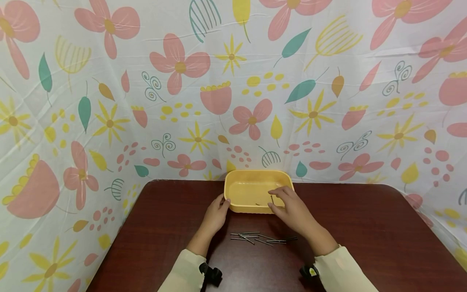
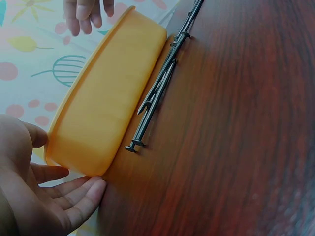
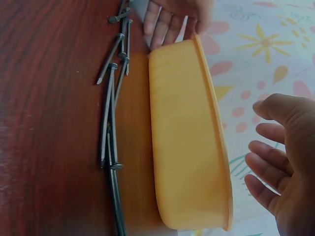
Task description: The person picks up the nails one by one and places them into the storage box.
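Note:
A yellow plastic tray stands at the back of the table. My left hand grips its left end, thumb at the rim and fingers against the end wall. Over the tray's right part is my right hand, fingers spread apart. One nail shows upright in the gap between its thumb and fingertips, apart from both. In the right wrist view the right hand's fingers hold nothing. Another dark nail lies inside the tray by the front wall, which hides part of the floor.
Several loose steel nails lie criss-crossed on the dark red wooden table, in front of the tray. Right behind the tray and the table's far edge hangs a flower-patterned cloth. Each wrist carries a black strap mount.

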The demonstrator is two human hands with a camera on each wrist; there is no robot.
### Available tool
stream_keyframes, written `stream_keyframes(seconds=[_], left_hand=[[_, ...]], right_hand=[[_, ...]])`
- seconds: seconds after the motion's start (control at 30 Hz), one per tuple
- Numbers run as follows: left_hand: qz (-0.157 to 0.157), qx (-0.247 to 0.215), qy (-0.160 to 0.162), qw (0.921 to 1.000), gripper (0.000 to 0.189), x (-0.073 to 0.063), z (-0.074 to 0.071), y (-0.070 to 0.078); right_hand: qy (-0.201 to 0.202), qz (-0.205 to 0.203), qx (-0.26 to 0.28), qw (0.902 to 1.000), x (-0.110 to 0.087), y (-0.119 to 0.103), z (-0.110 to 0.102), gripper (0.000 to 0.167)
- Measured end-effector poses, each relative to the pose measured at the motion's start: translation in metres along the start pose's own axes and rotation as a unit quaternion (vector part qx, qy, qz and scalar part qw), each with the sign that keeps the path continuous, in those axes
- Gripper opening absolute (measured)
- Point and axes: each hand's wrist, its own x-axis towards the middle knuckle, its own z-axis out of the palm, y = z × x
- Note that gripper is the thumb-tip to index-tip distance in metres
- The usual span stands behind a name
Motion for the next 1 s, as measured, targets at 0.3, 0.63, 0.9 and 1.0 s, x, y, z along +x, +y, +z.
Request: stream_keyframes(seconds=[0.3,0.63,0.9,1.0], left_hand=[[-0.001,0.002,-0.003,1.0,0.056,-0.001,-0.001,0.001],[0.002,0.007,-0.005,1.0,0.056,-0.001,-0.001,-0.001],[0.004,0.002,-0.005,1.0,0.055,0.0,-0.002,0.0],[0.003,0.001,-0.008,1.0,0.057,0.0,-0.002,0.0]], right_hand=[[-0.03,0.015,0.01,0.9994,-0.017,-0.005,-0.006,0.028],[-0.059,0.033,-0.011,0.9976,-0.034,-0.003,-0.006,0.012],[-0.106,0.052,0.008,0.993,-0.043,0.005,-0.003,0.011],[-0.128,0.065,0.018,0.9894,-0.046,0.01,-0.003,0.01]])
